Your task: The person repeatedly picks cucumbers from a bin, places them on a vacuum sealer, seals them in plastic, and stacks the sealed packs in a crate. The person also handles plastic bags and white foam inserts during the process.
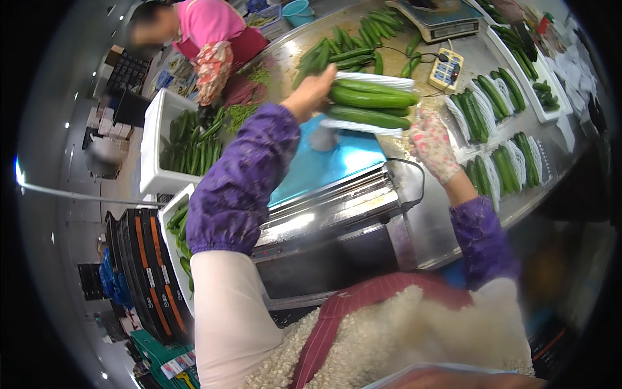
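My bare left hand point(313, 95) grips the left end of a pack of cucumbers point(374, 99), several green cucumbers lying side by side with white foam netting point(379, 81) along the outer edges. The pack is raised over the blue-topped film wrapping machine point(330, 155). At the pack's lower right corner is my right hand point(432, 143) in a floral-patterned glove, its fingers bent at the edge; their exact hold is partly hidden. Both of my forearms wear purple sleeves. A grey patch point(323, 139) shows on the blue surface below the pack.
Loose cucumbers point(350, 53) lie at the back of the metal table. Packed cucumbers point(505, 163) stand at right. A power strip point(445, 69) with cords and a scale point(440, 22) sit farther back. A co-worker point(214, 39) reaches by a white foam box point(165, 180) of cucumbers.
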`<state>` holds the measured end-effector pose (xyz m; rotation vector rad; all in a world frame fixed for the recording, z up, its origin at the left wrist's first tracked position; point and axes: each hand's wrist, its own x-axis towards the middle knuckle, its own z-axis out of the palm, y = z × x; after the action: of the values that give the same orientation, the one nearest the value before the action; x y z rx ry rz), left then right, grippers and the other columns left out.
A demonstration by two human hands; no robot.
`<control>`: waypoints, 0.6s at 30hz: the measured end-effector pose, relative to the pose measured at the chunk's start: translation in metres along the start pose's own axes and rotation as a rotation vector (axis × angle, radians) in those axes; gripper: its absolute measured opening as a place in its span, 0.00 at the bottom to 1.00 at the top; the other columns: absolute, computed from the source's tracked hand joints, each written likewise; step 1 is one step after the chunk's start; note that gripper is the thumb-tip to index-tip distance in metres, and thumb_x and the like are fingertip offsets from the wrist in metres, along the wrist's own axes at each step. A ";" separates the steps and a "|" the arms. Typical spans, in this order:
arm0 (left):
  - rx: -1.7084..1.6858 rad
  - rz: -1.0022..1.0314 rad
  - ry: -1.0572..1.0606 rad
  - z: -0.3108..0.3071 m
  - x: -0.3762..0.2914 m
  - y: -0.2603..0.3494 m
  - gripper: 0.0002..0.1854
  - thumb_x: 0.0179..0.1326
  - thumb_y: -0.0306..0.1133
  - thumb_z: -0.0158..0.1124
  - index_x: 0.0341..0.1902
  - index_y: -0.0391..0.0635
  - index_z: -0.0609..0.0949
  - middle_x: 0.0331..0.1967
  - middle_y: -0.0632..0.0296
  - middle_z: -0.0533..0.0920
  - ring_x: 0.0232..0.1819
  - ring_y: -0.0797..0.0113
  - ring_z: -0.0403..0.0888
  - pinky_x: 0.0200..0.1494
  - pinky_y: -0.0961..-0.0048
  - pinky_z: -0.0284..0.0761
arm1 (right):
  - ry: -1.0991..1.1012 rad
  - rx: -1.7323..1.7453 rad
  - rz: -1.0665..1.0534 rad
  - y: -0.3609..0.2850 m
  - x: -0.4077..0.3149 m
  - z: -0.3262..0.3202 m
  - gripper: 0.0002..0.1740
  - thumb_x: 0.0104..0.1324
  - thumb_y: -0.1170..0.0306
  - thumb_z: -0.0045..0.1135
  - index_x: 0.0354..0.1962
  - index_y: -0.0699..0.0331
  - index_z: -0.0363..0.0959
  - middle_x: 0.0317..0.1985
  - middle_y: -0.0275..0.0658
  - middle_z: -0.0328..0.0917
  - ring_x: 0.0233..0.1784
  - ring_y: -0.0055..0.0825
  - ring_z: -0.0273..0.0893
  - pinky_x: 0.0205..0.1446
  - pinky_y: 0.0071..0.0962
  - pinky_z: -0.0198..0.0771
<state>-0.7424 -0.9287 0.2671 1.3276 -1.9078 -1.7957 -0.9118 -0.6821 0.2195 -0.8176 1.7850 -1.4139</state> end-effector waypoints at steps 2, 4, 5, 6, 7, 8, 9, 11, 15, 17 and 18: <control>-0.008 -0.072 0.134 -0.046 -0.036 -0.023 0.42 0.71 0.66 0.48 0.56 0.30 0.78 0.45 0.50 0.82 0.40 0.57 0.80 0.44 0.59 0.76 | -0.139 -0.075 -0.012 -0.011 0.002 0.035 0.23 0.67 0.70 0.52 0.58 0.70 0.68 0.33 0.43 0.80 0.32 0.35 0.79 0.35 0.33 0.75; -0.018 -0.159 0.257 -0.082 -0.067 -0.054 0.39 0.71 0.66 0.48 0.52 0.34 0.80 0.38 0.55 0.81 0.33 0.62 0.76 0.36 0.63 0.73 | -0.311 -0.179 0.011 -0.019 0.003 0.073 0.24 0.67 0.69 0.53 0.59 0.69 0.68 0.35 0.43 0.80 0.34 0.34 0.79 0.39 0.32 0.76; -0.053 -0.184 0.290 -0.097 -0.085 -0.073 0.36 0.71 0.65 0.48 0.50 0.39 0.81 0.33 0.61 0.80 0.27 0.67 0.72 0.30 0.68 0.69 | -0.332 -0.314 -0.027 -0.021 0.001 0.089 0.25 0.67 0.70 0.53 0.61 0.69 0.67 0.37 0.42 0.80 0.34 0.31 0.79 0.39 0.30 0.76; -0.102 -0.219 0.301 -0.110 -0.100 -0.092 0.36 0.71 0.66 0.48 0.50 0.39 0.81 0.34 0.60 0.80 0.28 0.66 0.73 0.31 0.68 0.71 | -0.384 -0.401 -0.073 -0.025 -0.002 0.105 0.26 0.68 0.72 0.53 0.62 0.70 0.66 0.38 0.41 0.80 0.34 0.27 0.79 0.39 0.28 0.76; -0.077 -0.275 0.354 -0.121 -0.113 -0.110 0.37 0.71 0.66 0.48 0.50 0.38 0.81 0.35 0.60 0.81 0.29 0.65 0.75 0.33 0.66 0.73 | -0.415 -0.488 -0.095 -0.029 -0.008 0.121 0.25 0.67 0.72 0.53 0.60 0.71 0.69 0.41 0.45 0.82 0.38 0.31 0.81 0.45 0.31 0.77; -0.102 -0.269 0.351 -0.128 -0.126 -0.128 0.41 0.71 0.66 0.47 0.51 0.31 0.79 0.38 0.55 0.81 0.33 0.63 0.75 0.37 0.62 0.73 | -0.435 -0.597 -0.133 -0.033 -0.016 0.130 0.23 0.66 0.68 0.54 0.56 0.71 0.73 0.48 0.53 0.82 0.50 0.42 0.82 0.58 0.36 0.74; -0.121 -0.281 0.358 -0.131 -0.137 -0.146 0.45 0.71 0.66 0.47 0.53 0.23 0.77 0.40 0.51 0.80 0.37 0.61 0.75 0.42 0.59 0.74 | -0.477 -0.664 -0.125 -0.038 -0.019 0.137 0.23 0.66 0.67 0.54 0.56 0.70 0.74 0.48 0.53 0.82 0.52 0.45 0.81 0.59 0.37 0.73; -0.124 -0.274 0.408 -0.136 -0.154 -0.172 0.47 0.71 0.66 0.47 0.56 0.20 0.76 0.47 0.47 0.80 0.47 0.60 0.75 0.51 0.59 0.72 | -0.553 -0.789 -0.126 -0.047 -0.029 0.149 0.23 0.65 0.64 0.55 0.55 0.69 0.75 0.49 0.54 0.81 0.56 0.49 0.79 0.62 0.40 0.71; -0.038 -0.285 0.447 -0.146 -0.172 -0.192 0.43 0.70 0.69 0.47 0.55 0.33 0.78 0.44 0.52 0.79 0.36 0.60 0.75 0.39 0.59 0.75 | -0.633 -0.942 -0.201 -0.058 -0.043 0.162 0.19 0.64 0.62 0.54 0.47 0.66 0.77 0.45 0.53 0.82 0.52 0.50 0.80 0.58 0.43 0.72; -0.062 -0.277 0.401 -0.147 -0.178 -0.191 0.43 0.69 0.70 0.47 0.54 0.33 0.78 0.43 0.53 0.80 0.35 0.62 0.74 0.38 0.61 0.74 | -0.656 -1.035 -0.260 -0.058 -0.048 0.166 0.17 0.65 0.60 0.52 0.42 0.64 0.79 0.45 0.52 0.83 0.51 0.49 0.81 0.56 0.44 0.74; -0.068 -0.279 0.391 -0.146 -0.182 -0.189 0.43 0.69 0.70 0.47 0.53 0.33 0.78 0.42 0.53 0.80 0.35 0.62 0.74 0.38 0.62 0.73 | -0.676 -1.080 -0.299 -0.058 -0.049 0.167 0.17 0.66 0.60 0.51 0.42 0.64 0.79 0.44 0.52 0.83 0.51 0.49 0.81 0.55 0.44 0.74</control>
<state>-0.4518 -0.8744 0.2116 1.8329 -1.5039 -1.5449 -0.7424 -0.7423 0.2574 -1.8835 1.8045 -0.0993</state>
